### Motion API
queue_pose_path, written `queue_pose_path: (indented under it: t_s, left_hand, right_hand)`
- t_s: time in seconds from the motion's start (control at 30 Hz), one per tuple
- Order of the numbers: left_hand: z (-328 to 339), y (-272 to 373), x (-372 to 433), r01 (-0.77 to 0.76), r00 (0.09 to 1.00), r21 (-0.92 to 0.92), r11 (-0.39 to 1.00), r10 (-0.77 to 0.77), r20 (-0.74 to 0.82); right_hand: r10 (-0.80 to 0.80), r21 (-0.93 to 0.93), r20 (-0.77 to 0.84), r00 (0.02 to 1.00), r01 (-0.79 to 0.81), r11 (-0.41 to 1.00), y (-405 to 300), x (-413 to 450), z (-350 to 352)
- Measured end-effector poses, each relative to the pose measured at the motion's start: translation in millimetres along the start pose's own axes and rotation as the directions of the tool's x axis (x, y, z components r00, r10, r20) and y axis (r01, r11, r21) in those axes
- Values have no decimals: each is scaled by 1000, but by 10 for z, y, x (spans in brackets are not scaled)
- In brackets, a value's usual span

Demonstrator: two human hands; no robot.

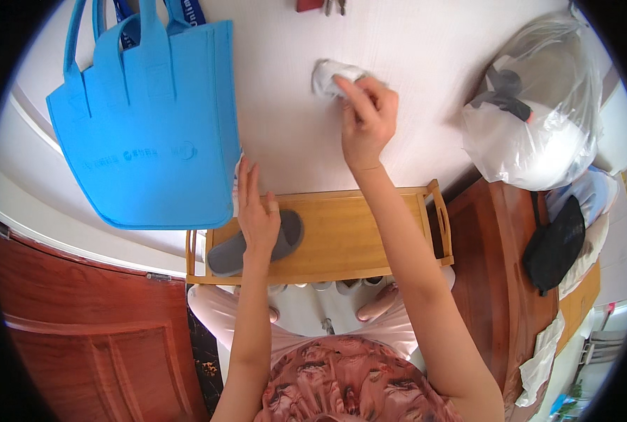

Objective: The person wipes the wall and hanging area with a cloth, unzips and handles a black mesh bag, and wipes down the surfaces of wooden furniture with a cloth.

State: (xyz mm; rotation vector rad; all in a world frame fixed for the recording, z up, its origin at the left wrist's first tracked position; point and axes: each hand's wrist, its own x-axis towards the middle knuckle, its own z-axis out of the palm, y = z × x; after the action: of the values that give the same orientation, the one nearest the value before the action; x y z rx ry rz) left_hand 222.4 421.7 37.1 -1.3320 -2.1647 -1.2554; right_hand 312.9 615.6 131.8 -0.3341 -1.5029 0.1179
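Note:
My right hand [369, 118] holds a crumpled whitish cloth or wipe [334, 76] between thumb and fingers, in front of the pale wall [292, 132]; the cloth is a little blurred. My left hand [258, 213], with a band around one finger, is raised beside the right edge of the blue felt tote bag [155, 132], over the wooden rack. Its fingers are straight, and a white and blue edge of something shows behind them. Whether the fingertips touch the bag or the wall, I cannot tell. A grey slipper [229, 256] lies on the rack, partly hidden by my left hand and forearm.
The slatted wooden rack [345, 237] stands against the wall, with shoes [349, 285] beneath. At right, a clear plastic bag [535, 132] hangs above a brown wooden cabinet [482, 237] holding a black pouch [553, 248]. A reddish wooden door [97, 337] is at lower left. Keys [334, 6] hang at the top.

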Motion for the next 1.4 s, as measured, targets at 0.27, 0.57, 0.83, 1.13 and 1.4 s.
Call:
queue_pose_path:
  t_s: [0.27,0.57,0.83,1.13,1.4]
  left_hand:
    - [167,24,-68,142,989,-137,980,-135,54]
    - [271,100,-187,203,973,-152,967,-182,141]
    - [818,349,-389,118,985,-168,979,-94,144]
    - [755,852,-259,169,940,-211,963,-93,328]
    - [1036,1327,-356,61,937,-336,940,62,345]
  right_hand:
    - [-283,80,495,821,282,956,231,-1238,-75]
    - [-422,50,745,517,587,808,1067,-1132,-932]
    - [-139,-164,298,944,194,967,978,-684,-966]
    - [-170,-47,763,624,315,948,1407,-1178,-1620]
    - [521,-269,-174,836,-549,791,1765,-796,-1814]
